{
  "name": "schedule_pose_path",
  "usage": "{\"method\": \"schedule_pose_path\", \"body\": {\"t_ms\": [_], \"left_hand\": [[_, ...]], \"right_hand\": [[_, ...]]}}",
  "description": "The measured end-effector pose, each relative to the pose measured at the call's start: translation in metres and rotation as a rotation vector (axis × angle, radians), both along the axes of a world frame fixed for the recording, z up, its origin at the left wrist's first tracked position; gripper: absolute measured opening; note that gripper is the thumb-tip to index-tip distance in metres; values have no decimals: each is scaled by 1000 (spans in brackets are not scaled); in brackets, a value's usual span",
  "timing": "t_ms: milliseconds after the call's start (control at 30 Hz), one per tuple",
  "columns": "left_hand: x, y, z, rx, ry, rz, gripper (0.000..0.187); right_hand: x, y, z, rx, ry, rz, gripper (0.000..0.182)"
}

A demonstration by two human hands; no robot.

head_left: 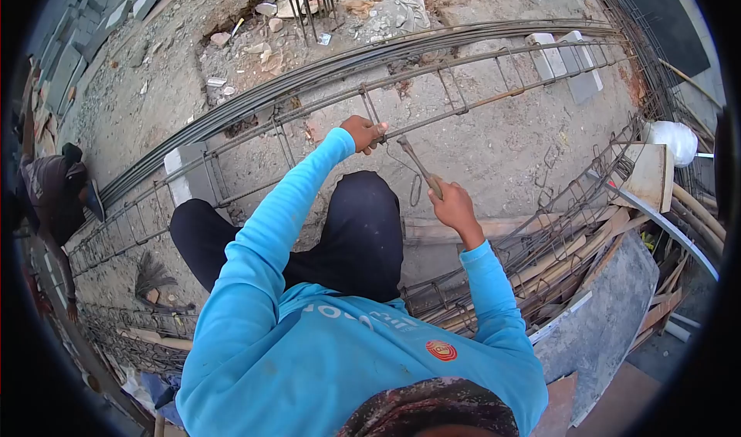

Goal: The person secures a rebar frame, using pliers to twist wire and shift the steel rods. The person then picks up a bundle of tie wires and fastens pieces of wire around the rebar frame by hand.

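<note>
My left hand (363, 133) is closed around a stirrup at the near long bar of a steel rebar cage (494, 97). My right hand (454, 208) grips the handles of metal pincers (417, 160). The head of the pincers reaches the near bar, just right of my left fingers. A thin loop of wire (415, 190) hangs beside the pincers, below the bar. Whether the jaws hold wire is too small to tell. The cage lies across in front of my knees, raised on a pale block (191, 173) at left and blocks (546, 57) at right.
Long loose bars (309, 74) run behind the cage. Upright rebar (305, 8) stands in rubble beyond. Bent stirrups (575, 182), wood strips and a grey board (598, 321) lie at right, near a white roll (671, 143). Another person (54, 194) crouches at far left, beside the cage.
</note>
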State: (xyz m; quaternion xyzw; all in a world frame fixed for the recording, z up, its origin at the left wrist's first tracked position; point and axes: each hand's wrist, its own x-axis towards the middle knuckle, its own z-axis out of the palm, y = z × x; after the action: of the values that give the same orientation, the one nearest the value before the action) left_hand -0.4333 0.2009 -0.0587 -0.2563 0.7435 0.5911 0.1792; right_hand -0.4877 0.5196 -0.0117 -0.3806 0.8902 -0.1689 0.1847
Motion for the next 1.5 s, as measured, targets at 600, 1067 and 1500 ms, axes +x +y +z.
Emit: {"method": "schedule_pose_path", "body": {"t_ms": [600, 1067, 1500], "left_hand": [[-5, 20, -8, -218, 59, 128, 54], [-5, 19, -5, -100, 23, 158, 53], [-5, 20, 2, -95, 5, 165, 53]], "right_hand": [[-13, -19, 26, 126, -255, 47, 62], [-34, -13, 7, 33, -585, 47, 61], [-28, -27, 38, 212, -336, 118, 63]]}}
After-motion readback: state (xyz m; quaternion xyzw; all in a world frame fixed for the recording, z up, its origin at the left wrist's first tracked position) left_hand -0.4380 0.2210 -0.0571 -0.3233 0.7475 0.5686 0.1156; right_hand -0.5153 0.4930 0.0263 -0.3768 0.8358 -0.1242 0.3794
